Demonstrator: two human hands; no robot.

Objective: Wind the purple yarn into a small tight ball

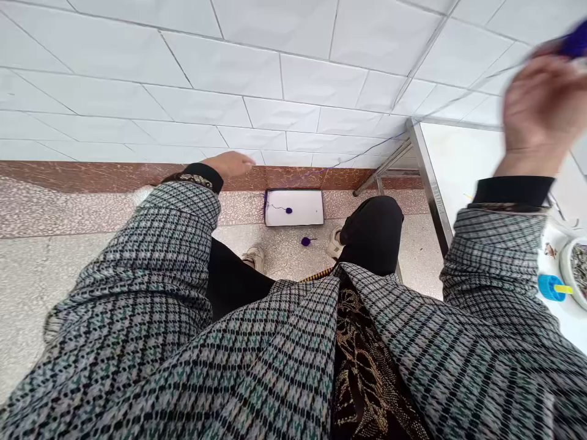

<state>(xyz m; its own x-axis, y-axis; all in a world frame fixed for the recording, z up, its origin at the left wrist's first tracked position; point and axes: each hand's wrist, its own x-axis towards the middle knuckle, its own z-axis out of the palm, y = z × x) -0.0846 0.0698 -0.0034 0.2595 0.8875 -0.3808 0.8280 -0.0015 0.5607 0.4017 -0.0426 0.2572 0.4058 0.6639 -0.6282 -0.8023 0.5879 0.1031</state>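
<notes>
White tiles (229, 79) above speckled stone floor (55, 287); left hand (228, 165) open, blurred right hand (541, 104) apparently gripping purple yarn (575, 43).

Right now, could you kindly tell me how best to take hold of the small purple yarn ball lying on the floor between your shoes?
Probably pinch the purple yarn ball itself from straight above, rather than by its short thread tail. It is small and round and sits apart on the speckled floor, so the top looks like the most open side.

Single head-worn view, facing forward and down.
</notes>
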